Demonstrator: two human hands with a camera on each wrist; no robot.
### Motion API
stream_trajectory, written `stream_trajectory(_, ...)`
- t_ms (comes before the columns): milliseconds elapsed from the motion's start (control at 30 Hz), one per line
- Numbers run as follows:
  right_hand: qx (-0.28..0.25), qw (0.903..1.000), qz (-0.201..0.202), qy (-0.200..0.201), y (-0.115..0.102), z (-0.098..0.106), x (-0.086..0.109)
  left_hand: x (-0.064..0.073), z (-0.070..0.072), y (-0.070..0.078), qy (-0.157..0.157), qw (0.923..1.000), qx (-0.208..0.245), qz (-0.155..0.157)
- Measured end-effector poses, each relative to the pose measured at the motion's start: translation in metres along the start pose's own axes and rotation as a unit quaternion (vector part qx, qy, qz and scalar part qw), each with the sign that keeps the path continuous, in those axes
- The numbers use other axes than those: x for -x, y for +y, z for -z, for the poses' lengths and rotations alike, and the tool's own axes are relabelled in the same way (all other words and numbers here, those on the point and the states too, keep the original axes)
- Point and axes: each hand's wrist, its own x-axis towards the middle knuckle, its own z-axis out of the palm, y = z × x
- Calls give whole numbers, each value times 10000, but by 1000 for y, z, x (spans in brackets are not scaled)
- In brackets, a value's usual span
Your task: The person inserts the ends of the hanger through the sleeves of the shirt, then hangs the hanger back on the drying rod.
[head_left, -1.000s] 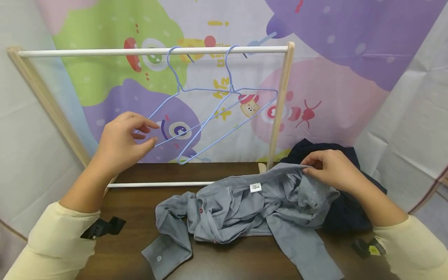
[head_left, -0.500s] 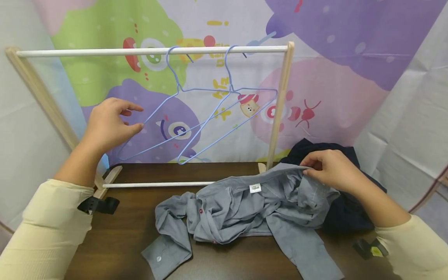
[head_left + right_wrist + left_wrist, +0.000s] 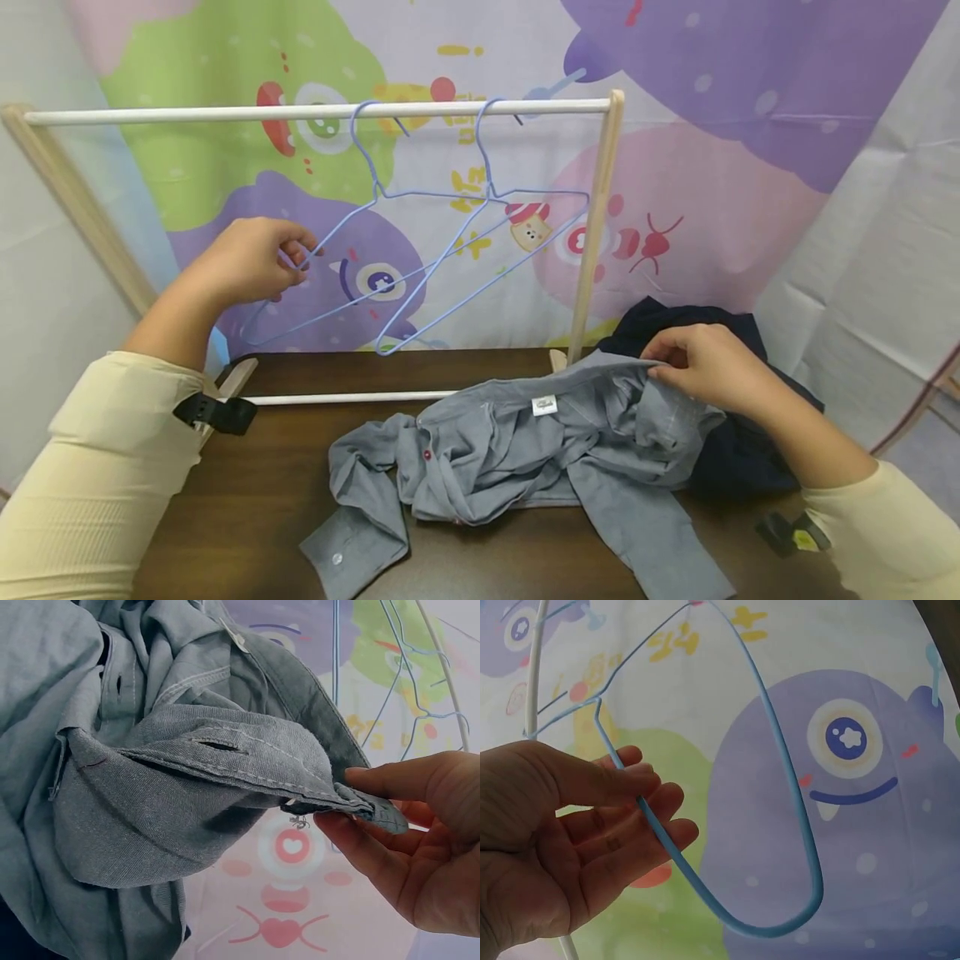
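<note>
In the head view my left hand [image 3: 258, 260] is at the left arm of a blue wire clothes hanger [image 3: 341, 223], which hangs by its hook from the rack's rail. The left wrist view has the hanger wire [image 3: 664, 836] passing between the thumb and fingers, pinched there. My right hand [image 3: 701, 364] pinches the collar end of a grey button-up shirt [image 3: 517, 454], lying crumpled with its label showing. Close up in the right wrist view, thumb and fingers hold the collar edge [image 3: 360, 802] near a buttonhole.
A second blue hanger [image 3: 450, 250] hangs to the right on the white rail [image 3: 187, 115] of the wooden-ended rack. Dark navy cloth [image 3: 738, 467] lies behind the shirt at right. Brown table [image 3: 247, 500] below; a cartoon-printed curtain [image 3: 697, 208] behind.
My left hand moved left along the hanger, away from it with fingers spread, then came onto its left arm and took hold. The right hand keeps its grip on the shirt collar.
</note>
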Motion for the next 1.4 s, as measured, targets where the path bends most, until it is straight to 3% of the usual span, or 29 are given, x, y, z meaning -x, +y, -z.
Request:
stream_trajectory(100,-1,10000,-5,-27,0,-1,0,1,1,2,76,9999,-91,9)
stream_trajectory(333,10,10000,41,-65,-2,-3,1,5,6,7,661,9970,-336,-203)
stream_trajectory(500,19,10000,72,-54,-3,-5,2,13,10,6,837,9950,-431,-329)
stream_trajectory(767,-3,10000,74,-43,-1,-9,3,31,9,1,852,9939,-563,-417)
stream_trajectory(967,-16,10000,76,-24,-1,-11,3,47,5,-8,776,9926,-637,-681)
stream_trajectory(1400,-145,9998,119,27,2,-16,5,75,-26,-35,681,9932,-343,-880)
